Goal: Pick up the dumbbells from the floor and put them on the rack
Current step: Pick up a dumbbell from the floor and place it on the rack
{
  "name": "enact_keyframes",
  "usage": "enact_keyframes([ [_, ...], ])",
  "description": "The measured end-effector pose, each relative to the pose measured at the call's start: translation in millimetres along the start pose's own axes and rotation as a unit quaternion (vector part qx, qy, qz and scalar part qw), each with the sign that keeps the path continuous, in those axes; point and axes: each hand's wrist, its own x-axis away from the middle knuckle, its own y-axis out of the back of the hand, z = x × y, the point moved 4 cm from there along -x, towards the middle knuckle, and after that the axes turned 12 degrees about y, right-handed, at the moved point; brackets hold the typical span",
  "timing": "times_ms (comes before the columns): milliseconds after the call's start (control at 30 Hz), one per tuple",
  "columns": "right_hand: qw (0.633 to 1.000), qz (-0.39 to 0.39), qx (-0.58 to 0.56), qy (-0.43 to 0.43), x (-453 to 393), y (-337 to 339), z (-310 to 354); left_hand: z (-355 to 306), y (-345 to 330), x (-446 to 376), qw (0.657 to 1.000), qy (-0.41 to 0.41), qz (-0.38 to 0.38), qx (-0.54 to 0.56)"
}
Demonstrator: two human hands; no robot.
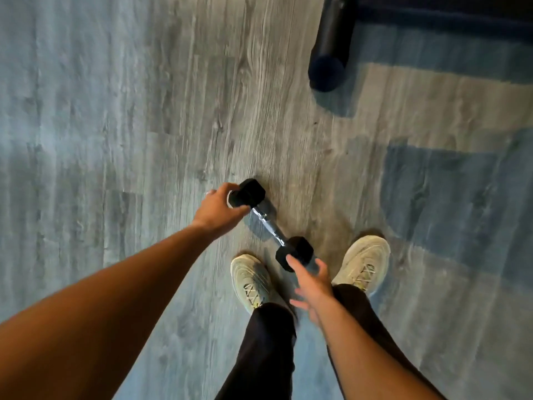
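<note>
**Hex dumbbell in hand above floor, left hand gripping far head**

Item under handling: one black hex dumbbell (pixel 273 226) with a chrome handle. It lies on a diagonal across the view, one head up and to the left, the other down and to the right, between and just ahead of the person's feet. Its shadow sits on the floor beside it; whether it rests on the floor or is slightly raised cannot be told for certain.

Left hand (pixel 217 210): fingers and thumb curled round the upper-left head of the dumbbell, holding it from the side. Forearm bare, reaching in from the lower left.

Right hand (pixel 313 280): fingers spread and fairly straight, fingertips touching the lower-right head. No closed hold is visible; the hand is blurred, so finer finger position is uncertain.

Surroundings: grey wood-grain plank floor (pixel 129 111) with bands of light and shadow on the right side. A pale sneaker on the left foot (pixel 249 277) and a second pale sneaker (pixel 364 262) on the right foot, both flat on the floor, dark trousers above them. A black cylindrical piece of gym equipment (pixel 331 39) stands at the upper right, well apart from the dumbbell; its kind cannot be identified.
</note>
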Motion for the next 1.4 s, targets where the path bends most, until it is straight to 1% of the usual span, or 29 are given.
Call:
enact_keyframes([
  [100,0.999,-0.033,-0.042,-0.006,-46.6,-11.9,-5.3,2.1,-8.9,-51.6,1.000,0.011,-0.027,0.008],
  [167,0.997,-0.046,-0.064,-0.020,-66.8,-15.5,-10.7,5.4,-19.0,-80.0,0.999,0.017,-0.025,0.010],
  [233,0.995,-0.050,-0.088,-0.024,-79.6,-17.6,-15.3,5.8,-32.5,-99.9,0.999,0.024,0.016,0.045],
  [300,0.989,-0.052,-0.140,-0.016,-88.7,-20.2,-18.3,2.1,-46.1,-113.3,0.995,0.020,0.068,0.077],
  [367,0.980,-0.051,-0.189,-0.016,-90.3,-23.1,-16.1,-3.0,-52.0,-117.6,0.992,0.020,0.088,0.093],
  [500,0.987,-0.053,-0.151,-0.004,-59.4,-7.1,0.3,-1.6,-40.7,-83.6,0.985,0.061,0.087,0.134],
  [600,0.992,-0.051,-0.117,0.012,-5.6,23.5,17.1,-7.4,-22.3,-22.7,0.980,0.069,0.094,0.159],
  [800,0.993,-0.042,-0.092,0.059,169.9,91.7,69.3,-48.3,40.1,157.5,0.973,0.098,0.089,0.188],
  [900,0.990,-0.045,-0.098,0.088,261.6,125.9,82.2,-80.4,73.5,248.7,0.975,0.073,0.089,0.190],
  [1033,0.981,-0.065,-0.134,0.122,384.9,177.0,82.6,-121.7,109.4,376.4,0.983,0.027,0.100,0.153],
  [1133,0.969,-0.102,-0.179,0.137,455.6,222.2,73.2,-159.9,111.9,463.1,0.986,-0.035,0.129,0.097],
  [1200,0.959,-0.118,-0.215,0.142,496.6,256.3,61.1,-186.0,100.2,520.1,0.983,-0.082,0.157,0.041],
  [1333,0.942,-0.143,-0.258,0.158,545.7,316.6,28.6,-220.2,65.0,603.7,0.974,-0.119,0.190,-0.039],
  [1400,0.941,-0.152,-0.259,0.158,548.4,344.0,11.3,-238.6,41.8,631.7,0.971,-0.132,0.185,-0.077],
])
